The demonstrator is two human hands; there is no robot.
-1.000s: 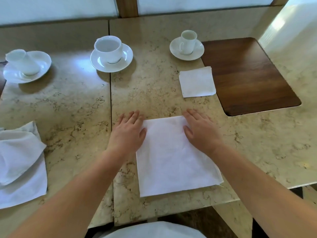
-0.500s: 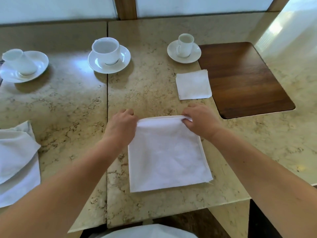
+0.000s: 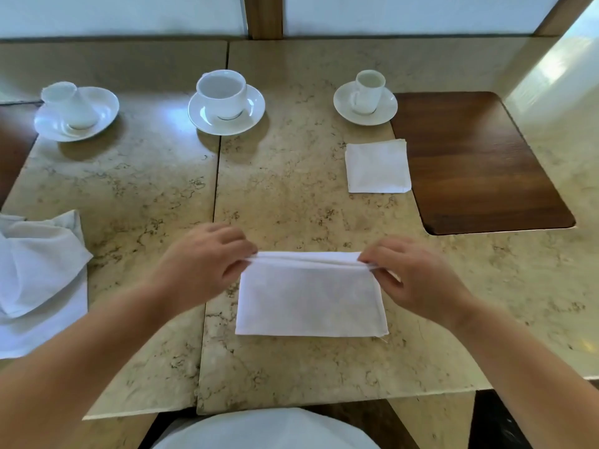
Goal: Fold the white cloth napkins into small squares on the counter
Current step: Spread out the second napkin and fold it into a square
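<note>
White cloth napkin under folding, lower centre of the frame, lying on the beige marble-patterned table. Its near portion rests flat on the table; its far edge is lifted and doubled toward the viewer, forming a rolled ridge between the two hands. Left hand, at the napkin's upper left corner: grip narrow, thumb and fingers pinched on the lifted edge. Right hand, at the upper right corner: grip likewise narrow, pinching the same edge. Both bare forearms enter from the lower corners of the frame.

Small folded white napkin square, right of centre, lying flat on the table with its right edge just beside the dark wooden inset panel. Heap of loose white cloth napkins, left edge of the frame, crumpled and overlapping. Across the upper part of the frame, three sets of white crockery: small cup on saucer at right, large cup on saucer at centre, small white jug on an oval dish at left.
</note>
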